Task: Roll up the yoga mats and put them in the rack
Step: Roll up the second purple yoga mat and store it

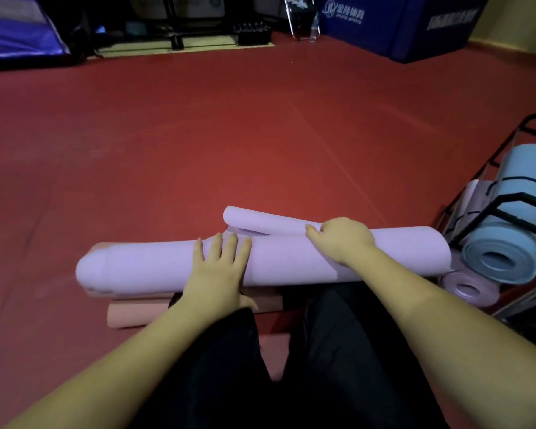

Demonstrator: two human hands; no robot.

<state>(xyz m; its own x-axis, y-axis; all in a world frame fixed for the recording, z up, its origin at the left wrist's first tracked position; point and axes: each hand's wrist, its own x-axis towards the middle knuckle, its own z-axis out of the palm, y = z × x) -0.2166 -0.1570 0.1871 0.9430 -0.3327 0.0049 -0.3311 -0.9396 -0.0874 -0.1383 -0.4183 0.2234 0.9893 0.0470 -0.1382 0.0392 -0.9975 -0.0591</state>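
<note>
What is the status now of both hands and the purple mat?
Left hand flat on purple mat, fingers straight. Right hand curled over its loose flap. Rolled, not yet in rack. Pink mat lies under it.

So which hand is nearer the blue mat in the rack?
Right. The right hand grips the lilac mat toward its rack end, closer to the blue mat; the left hand presses flat nearer the roll's middle.

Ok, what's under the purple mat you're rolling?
A pink mat lies beneath the purple mat, its rolled end showing at the near left. The left hand rests flat on the purple roll; the right hand grips it. The rest underneath is covered.
</note>
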